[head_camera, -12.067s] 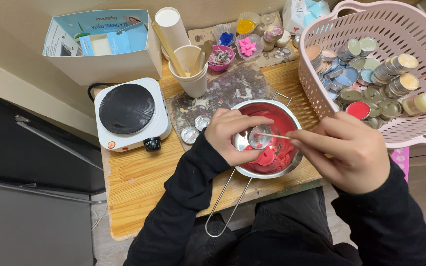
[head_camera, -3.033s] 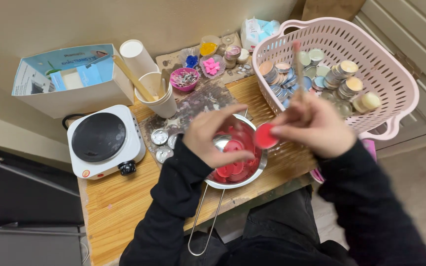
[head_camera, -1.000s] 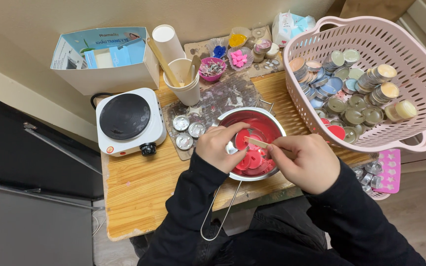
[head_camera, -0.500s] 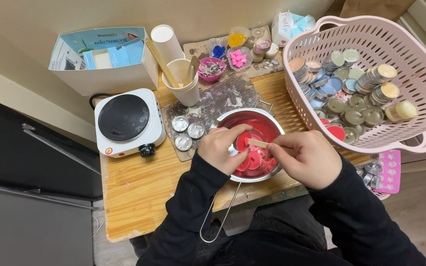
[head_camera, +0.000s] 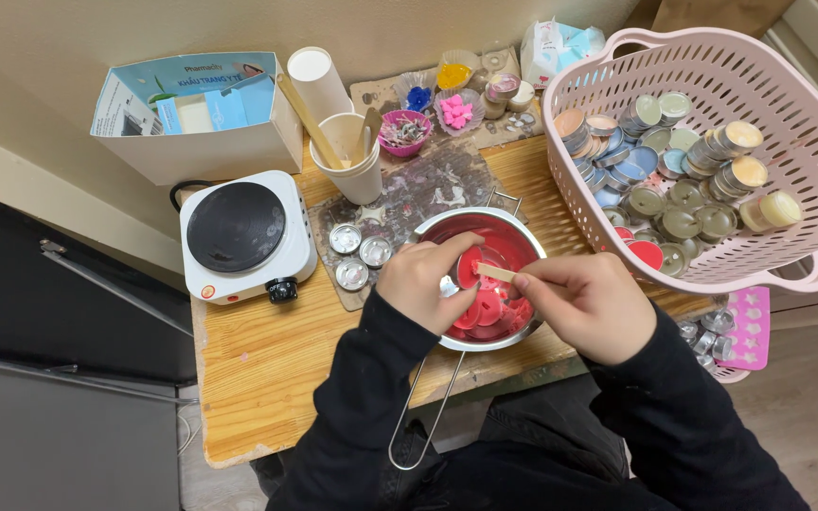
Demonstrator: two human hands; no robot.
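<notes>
A steel pot [head_camera: 525, 233] with a long wire handle [head_camera: 420, 409] sits at the table's front edge and holds several red wax discs [head_camera: 488, 310]. My left hand [head_camera: 417, 281] grips a small metal cup of red wax [head_camera: 467, 269], tilted over the pot. My right hand [head_camera: 587, 305] pinches a short wooden stick [head_camera: 496, 273], and its tip rests against the red wax in that cup.
A white hot plate [head_camera: 243, 229] stands to the left. Three empty metal cups [head_camera: 359, 255] lie on a stained mat. Behind are paper cups with sticks [head_camera: 359, 156], a white box [head_camera: 191, 104] and small bowls. A pink basket [head_camera: 811, 114] of tealight cups fills the right.
Three seconds ago my right hand carried a red wax cup from the basket. Since then both hands have lowered over the pot, and the stick now presses at the wax.
</notes>
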